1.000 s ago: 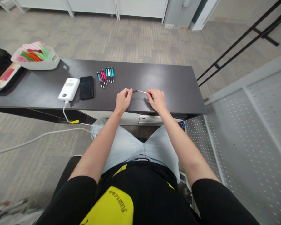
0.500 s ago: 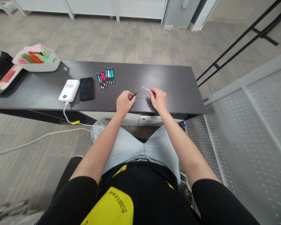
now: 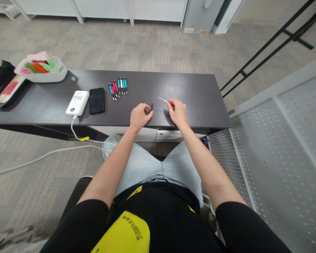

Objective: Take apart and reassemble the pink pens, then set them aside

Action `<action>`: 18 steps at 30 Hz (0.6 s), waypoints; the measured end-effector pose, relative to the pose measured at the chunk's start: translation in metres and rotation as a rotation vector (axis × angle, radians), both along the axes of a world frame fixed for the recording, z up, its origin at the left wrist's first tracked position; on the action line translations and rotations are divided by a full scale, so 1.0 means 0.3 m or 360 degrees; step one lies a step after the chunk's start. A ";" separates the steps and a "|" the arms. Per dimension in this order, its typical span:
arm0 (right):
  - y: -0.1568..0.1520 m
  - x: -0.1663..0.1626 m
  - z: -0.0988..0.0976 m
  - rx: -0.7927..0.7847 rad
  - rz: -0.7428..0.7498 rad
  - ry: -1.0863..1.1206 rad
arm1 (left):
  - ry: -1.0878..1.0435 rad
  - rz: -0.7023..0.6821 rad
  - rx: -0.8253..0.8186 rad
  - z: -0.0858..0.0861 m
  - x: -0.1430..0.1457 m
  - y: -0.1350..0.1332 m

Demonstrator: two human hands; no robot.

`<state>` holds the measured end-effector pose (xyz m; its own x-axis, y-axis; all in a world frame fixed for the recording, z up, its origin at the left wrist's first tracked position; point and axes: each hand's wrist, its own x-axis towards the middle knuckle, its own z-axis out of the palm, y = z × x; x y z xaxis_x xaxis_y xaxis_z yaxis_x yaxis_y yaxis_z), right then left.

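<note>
Swung round since half a second ago, the black pen piece (image 3: 152, 106) now points toward the far edge of the dark tabletop (image 3: 197, 93), pinched in the left hand (image 3: 139, 115) by the near edge. Just beside it, the right hand (image 3: 178, 111) is closed on a red pen barrel (image 3: 172, 104). Coloured pens (image 3: 118, 88) lie near the far edge, a white basket (image 3: 48, 77) further left; beyond, grey carpet (image 3: 100, 45) meets white cabinets (image 3: 158, 10).
</note>
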<state>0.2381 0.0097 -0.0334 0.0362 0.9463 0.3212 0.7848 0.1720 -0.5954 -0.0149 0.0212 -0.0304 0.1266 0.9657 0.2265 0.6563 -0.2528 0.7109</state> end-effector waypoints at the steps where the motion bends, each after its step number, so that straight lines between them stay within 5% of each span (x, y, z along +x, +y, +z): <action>1: 0.000 0.000 0.000 -0.0001 0.0001 0.0001 | -0.0017 -0.0027 -0.0009 0.001 -0.003 -0.001; 6: -0.003 -0.003 0.010 -0.0068 -0.0011 -0.0104 | 0.0028 -0.0154 -0.0047 0.008 -0.003 0.001; 18: 0.002 -0.005 -0.009 -0.0013 0.0082 -0.0146 | -0.0040 0.0004 -0.0028 0.004 0.026 0.009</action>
